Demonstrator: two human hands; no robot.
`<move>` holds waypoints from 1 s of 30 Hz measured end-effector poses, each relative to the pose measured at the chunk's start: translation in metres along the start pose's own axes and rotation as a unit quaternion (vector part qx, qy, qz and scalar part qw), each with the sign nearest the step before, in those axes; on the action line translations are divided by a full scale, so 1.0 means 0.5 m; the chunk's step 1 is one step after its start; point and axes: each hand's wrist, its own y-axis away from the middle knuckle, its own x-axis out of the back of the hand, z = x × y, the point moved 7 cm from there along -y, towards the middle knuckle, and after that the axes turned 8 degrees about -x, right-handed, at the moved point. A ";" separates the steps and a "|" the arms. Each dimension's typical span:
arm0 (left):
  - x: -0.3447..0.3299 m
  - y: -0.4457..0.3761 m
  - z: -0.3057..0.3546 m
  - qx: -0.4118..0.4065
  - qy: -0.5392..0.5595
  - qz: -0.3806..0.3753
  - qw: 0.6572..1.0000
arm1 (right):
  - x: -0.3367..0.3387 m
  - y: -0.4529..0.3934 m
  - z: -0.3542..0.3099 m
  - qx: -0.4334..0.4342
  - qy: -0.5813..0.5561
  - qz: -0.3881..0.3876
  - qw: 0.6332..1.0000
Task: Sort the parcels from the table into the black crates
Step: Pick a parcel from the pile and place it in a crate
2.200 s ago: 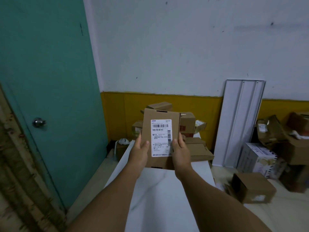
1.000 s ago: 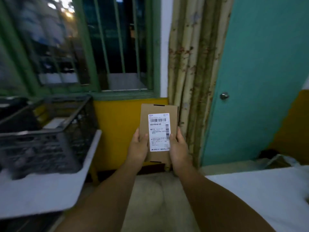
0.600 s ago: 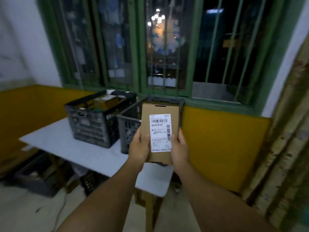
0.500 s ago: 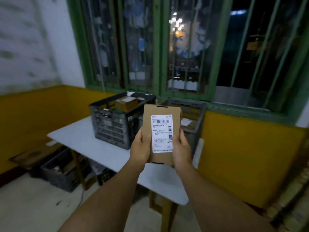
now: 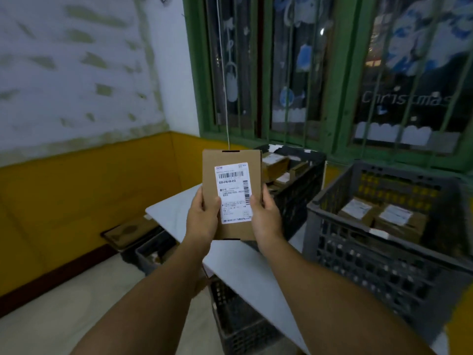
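At the far left, a white wall (image 5: 76, 60) with a yellow lower band is seen, and a flat brown board (image 5: 128, 230) lies on the floor by its foot, next to a dark crate on the floor (image 5: 153, 252) that is partly tucked under the table. The white table (image 5: 245, 262) is placed in the corner below a green-framed, barred window (image 5: 332, 73), on whose glass the word "Christmas" can be read.

A flat cardboard parcel (image 5: 231, 194) is held upright in mid-air, in front of the table's near edge, with its white shipping label (image 5: 233, 193) turned toward the camera. The left hand (image 5: 204, 216) is wrapped round the parcel's lower left edge, the thumb laid across the front beside the label. The right hand (image 5: 266, 216) is wrapped round the lower right edge in the same way, its thumb pressed on the label's right margin; the remaining fingers of both hands are hidden behind the cardboard.

Behind the parcel, a black crate (image 5: 304, 180) is set on the table, and several labelled boxes are seen inside it. Further right and nearer, a second black crate (image 5: 384, 252) is set on the table, with two labelled boxes (image 5: 378, 216) lying side by side in it. Another dark crate (image 5: 238, 324) is seen beneath the table.
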 end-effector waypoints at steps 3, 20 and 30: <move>-0.042 -0.138 -0.012 -0.016 0.005 0.002 1.000 | -0.031 -0.140 -0.032 0.011 -0.028 -0.002 1.000; -0.469 -0.671 -0.146 -0.040 -0.006 -0.192 0.981 | 0.106 -0.714 -0.084 -0.013 -0.099 0.199 0.975; -0.751 -0.744 -0.194 -0.028 0.046 -0.407 0.912 | 0.212 -0.780 -0.103 0.064 -0.076 0.438 0.893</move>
